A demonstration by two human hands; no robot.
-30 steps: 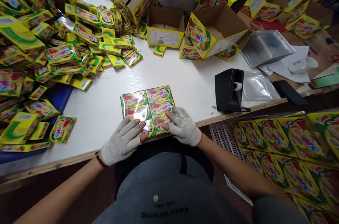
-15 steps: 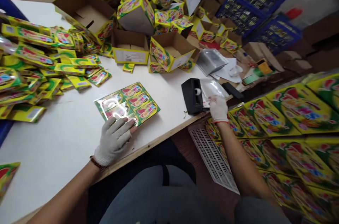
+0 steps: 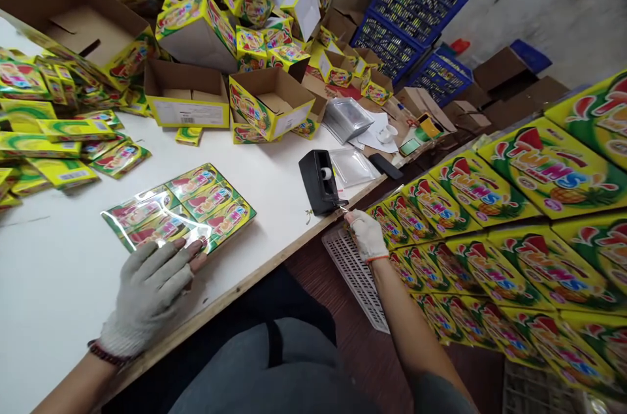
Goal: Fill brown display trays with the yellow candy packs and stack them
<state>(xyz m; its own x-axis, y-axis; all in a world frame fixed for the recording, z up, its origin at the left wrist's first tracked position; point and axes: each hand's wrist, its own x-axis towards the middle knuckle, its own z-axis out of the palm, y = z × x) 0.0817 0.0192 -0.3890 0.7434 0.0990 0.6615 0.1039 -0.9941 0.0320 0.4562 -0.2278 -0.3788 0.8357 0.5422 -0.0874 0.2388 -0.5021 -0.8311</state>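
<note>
My left hand (image 3: 149, 293), in a white glove with bare fingertips, lies with fingers stretched out on the near edge of a flat box (image 3: 181, 208). Clear shiny plastic covers the box's top, and several small fruit-printed packs show through it. To the right, my gloved right hand (image 3: 368, 236) is closed at the front of a black tape dispenser (image 3: 316, 184). Its fingertips pinch the end of a clear strip of tape (image 3: 343, 209) coming off the dispenser. The roll inside the dispenser is partly visible.
Loose yellow-green packs (image 3: 63, 140) are heaped at left. Open cartons (image 3: 189, 110) line the back. Clear plastic covers (image 3: 347, 119) and a dark phone-like slab (image 3: 385, 166) lie beyond the dispenser. Stacked printed boxes (image 3: 553, 166) and a white basket (image 3: 355, 280) stand at right, below the table edge.
My right hand has come back from beyond the dispenser to its front and now pinches the tape end. My left hand stays on the box. The view has turned to the right.
</note>
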